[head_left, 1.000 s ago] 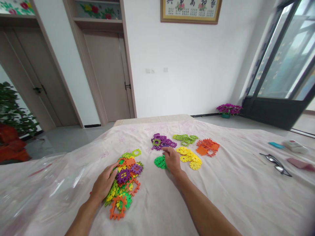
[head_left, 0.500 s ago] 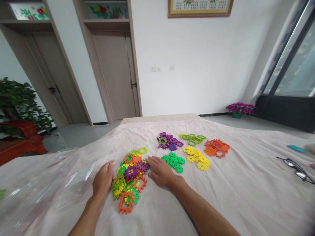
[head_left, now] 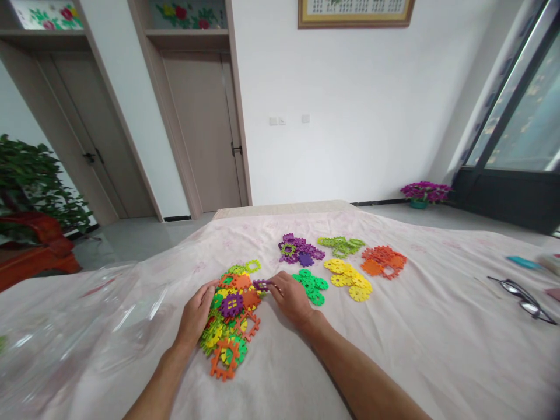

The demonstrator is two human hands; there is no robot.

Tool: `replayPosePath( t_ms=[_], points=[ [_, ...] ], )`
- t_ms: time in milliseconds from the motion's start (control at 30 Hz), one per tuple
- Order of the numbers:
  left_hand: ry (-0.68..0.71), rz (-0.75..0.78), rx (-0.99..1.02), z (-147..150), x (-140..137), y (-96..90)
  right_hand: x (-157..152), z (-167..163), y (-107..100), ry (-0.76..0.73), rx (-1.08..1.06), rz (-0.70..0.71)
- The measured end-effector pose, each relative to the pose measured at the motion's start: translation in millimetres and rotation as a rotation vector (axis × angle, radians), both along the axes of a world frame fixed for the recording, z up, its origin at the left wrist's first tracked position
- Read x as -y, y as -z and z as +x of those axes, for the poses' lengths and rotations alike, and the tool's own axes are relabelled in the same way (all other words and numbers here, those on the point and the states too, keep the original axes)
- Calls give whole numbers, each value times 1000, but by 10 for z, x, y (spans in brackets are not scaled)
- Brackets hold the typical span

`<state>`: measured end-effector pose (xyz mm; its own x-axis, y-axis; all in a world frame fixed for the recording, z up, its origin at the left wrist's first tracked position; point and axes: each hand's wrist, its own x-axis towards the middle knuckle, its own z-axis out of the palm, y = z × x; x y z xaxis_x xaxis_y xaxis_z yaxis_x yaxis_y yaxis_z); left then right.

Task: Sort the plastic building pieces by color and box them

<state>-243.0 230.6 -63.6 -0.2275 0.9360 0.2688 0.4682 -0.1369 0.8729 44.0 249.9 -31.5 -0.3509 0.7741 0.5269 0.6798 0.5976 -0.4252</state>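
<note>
A mixed heap of orange, purple, yellow and green plastic building pieces (head_left: 225,326) lies between my hands. My left hand (head_left: 195,315) rests along the heap's upper left side, its fingers stretched out and touching the pieces, none visibly gripped. At the heap's right edge, my right hand (head_left: 291,300) pinches a purple building piece (head_left: 261,285), slightly raised and seen edge-on. Just past that hand lie green round pieces (head_left: 310,284). A purple toothed piece (head_left: 231,305) sits on top of the heap, and a light-green square frame (head_left: 252,266) lies at its far end.
Sorted by colour are purple pieces (head_left: 297,248), light-green pieces (head_left: 343,245), yellow round pieces (head_left: 350,279) and orange pieces (head_left: 385,261). Clear plastic packaging (head_left: 109,326) covers the left. Glasses (head_left: 522,297) and a blue item (head_left: 524,262) lie right on the pale cloth (head_left: 415,350).
My right hand has closed on a purple piece at the heap's edge and tilted it up. My left hand has moved right, onto the heap's side.
</note>
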Motion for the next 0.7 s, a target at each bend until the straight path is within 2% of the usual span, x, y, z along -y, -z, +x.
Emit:
replayPosePath(
  t_ms=[100,167,333,433,533,700],
  points=[
    [-13,0,-43,14,16,-30,-86,96,-21,152,-133,-27],
    [-22,-15,-72,8,20,-43,-171,162,-26,215,-258,-98],
    [-19,-36,-111,-4,18,-43,-395,319,-19,273,-814,-437],
    [-9,-40,-122,-3,13,-38,-460,406,-17,337,-1036,-474],
    [-5,-36,-136,-2,10,-38,-466,466,-10,371,-1035,-417],
    [-21,-15,-163,-1,11,-44,-550,521,32,345,-854,-270]
  ],
)
